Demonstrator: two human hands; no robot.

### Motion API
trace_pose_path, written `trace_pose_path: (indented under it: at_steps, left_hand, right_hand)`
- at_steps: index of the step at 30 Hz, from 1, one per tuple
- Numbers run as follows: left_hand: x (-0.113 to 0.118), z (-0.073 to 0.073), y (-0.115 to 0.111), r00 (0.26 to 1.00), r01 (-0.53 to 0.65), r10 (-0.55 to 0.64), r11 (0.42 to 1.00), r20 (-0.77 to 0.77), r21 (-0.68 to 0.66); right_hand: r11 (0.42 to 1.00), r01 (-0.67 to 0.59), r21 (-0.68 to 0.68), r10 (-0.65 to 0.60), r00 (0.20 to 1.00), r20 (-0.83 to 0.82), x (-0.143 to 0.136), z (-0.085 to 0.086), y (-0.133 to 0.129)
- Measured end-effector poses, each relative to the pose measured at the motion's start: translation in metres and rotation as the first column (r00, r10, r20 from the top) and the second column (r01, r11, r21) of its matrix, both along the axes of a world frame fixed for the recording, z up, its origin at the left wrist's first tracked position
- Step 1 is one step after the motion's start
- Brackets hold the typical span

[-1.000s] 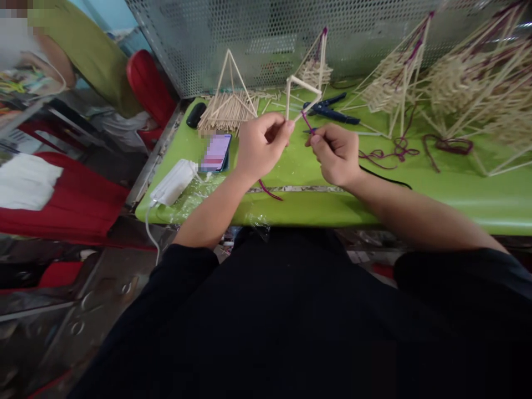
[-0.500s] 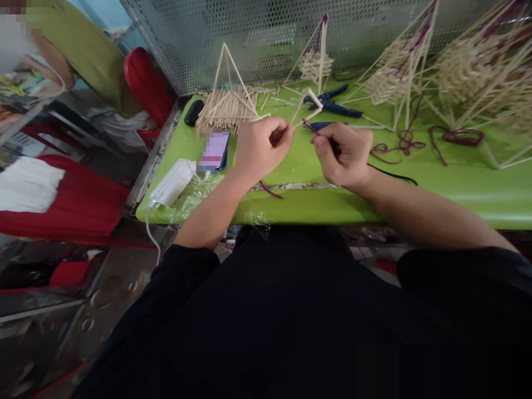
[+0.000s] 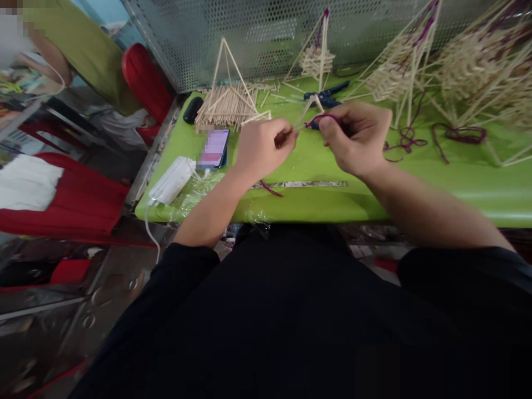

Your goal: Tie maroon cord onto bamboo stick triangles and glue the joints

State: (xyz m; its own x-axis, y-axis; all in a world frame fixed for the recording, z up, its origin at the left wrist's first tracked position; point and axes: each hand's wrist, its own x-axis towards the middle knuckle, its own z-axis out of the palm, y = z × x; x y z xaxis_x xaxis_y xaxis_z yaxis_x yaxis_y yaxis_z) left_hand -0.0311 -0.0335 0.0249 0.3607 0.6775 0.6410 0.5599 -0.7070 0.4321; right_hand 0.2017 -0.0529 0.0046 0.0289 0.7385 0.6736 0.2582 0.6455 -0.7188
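Note:
My left hand [image 3: 262, 149] is closed in a pinch on a small frame of thin wooden sticks [image 3: 305, 111], which points away over the table. Purple string [image 3: 317, 118] is looped round the frame's stick just beyond those fingertips. Its other end runs to my right hand [image 3: 361, 136], whose thumb and forefinger are pinched on it. Part of the small frame is hidden behind my right hand. Beyond the hands lie dark blue pliers [image 3: 328, 92]. A loose end of purple string [image 3: 272, 190] hangs below my left hand.
A pile of sticks [image 3: 226, 107] lies under a stick pyramid [image 3: 223, 55]. Larger stick structures [image 3: 394, 72] stand at the right, near tangled purple string [image 3: 407, 141]. A phone [image 3: 215, 148] and a white power bank [image 3: 172, 180] with its cable lie left on the green table [image 3: 457, 194].
My right hand has moved a little right and up, its wrist turning, with the purple string still pinched. The small stick frame has tilted lower. My left hand stays nearly in place.

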Motion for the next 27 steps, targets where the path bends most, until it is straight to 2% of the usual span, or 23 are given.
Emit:
trace_pose_path:
  at_steps: [4, 8, 11, 17, 22, 24, 27]
  left_hand:
    - [0.001, 0.002, -0.001, 1.0, 0.031, -0.031, 0.998, 0.0, -0.048]
    - [0.002, 0.004, -0.003, 0.997, 0.076, -0.075, 0.989, 0.011, -0.125]
    - [0.003, 0.004, -0.003, 0.992, 0.121, -0.113, 0.98, 0.056, -0.158]
    - [0.002, -0.002, 0.0, 0.967, 0.239, -0.213, 0.95, 0.14, -0.204]
    - [0.001, -0.003, 0.003, 0.961, 0.274, -0.249, 0.911, 0.119, -0.308]
    - [0.0, -0.002, 0.004, 0.957, 0.289, -0.265, 0.884, 0.115, -0.367]
    - [-0.002, -0.001, 0.006, 0.953, 0.302, -0.274, 0.849, 0.127, -0.434]
  right_hand:
    - [0.997, -0.069, -0.044, 0.07, 0.997, 0.019, 0.007, 0.009, -0.004]
    - [0.996, -0.021, 0.089, 0.008, 0.989, 0.146, 0.011, 0.014, -0.006]
    - [0.993, -0.011, 0.117, -0.013, 0.979, 0.205, 0.01, 0.017, -0.006]
    - [0.994, -0.103, 0.038, 0.103, 0.995, 0.015, 0.001, 0.02, -0.004]
    - [0.997, -0.015, -0.078, 0.013, 0.999, -0.037, 0.007, 0.018, 0.006]
    - [0.99, -0.076, -0.116, 0.065, 0.994, -0.092, 0.012, 0.019, 0.011]
    - [0.95, -0.257, -0.177, 0.225, 0.958, -0.18, 0.019, 0.025, 0.015]
